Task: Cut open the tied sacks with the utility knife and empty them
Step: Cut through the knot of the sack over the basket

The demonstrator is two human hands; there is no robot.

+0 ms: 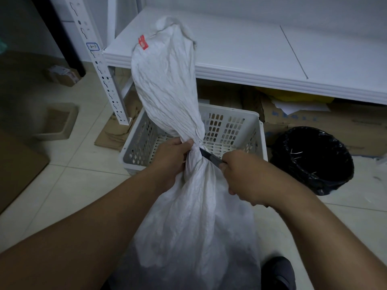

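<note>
A tall white woven sack [194, 208] stands on the floor in front of me, cinched at a tied neck. Its loose top flops upward against the shelf and carries a small red tag [143, 42]. My left hand [170, 162] grips the sack just at the tied neck from the left. My right hand [245, 176] holds a dark utility knife [210, 156], and the blade end touches the right side of the tie. A white perforated plastic crate [238, 130] sits right behind the sack.
A white metal shelf [261, 59] runs across the back, with flattened cardboard [314, 120] under it. A black-lined waste bin [314, 160] stands to the right of the crate. A small box [56, 120] rests on the tiled floor at left. A dark shoe [278, 273] shows at the bottom.
</note>
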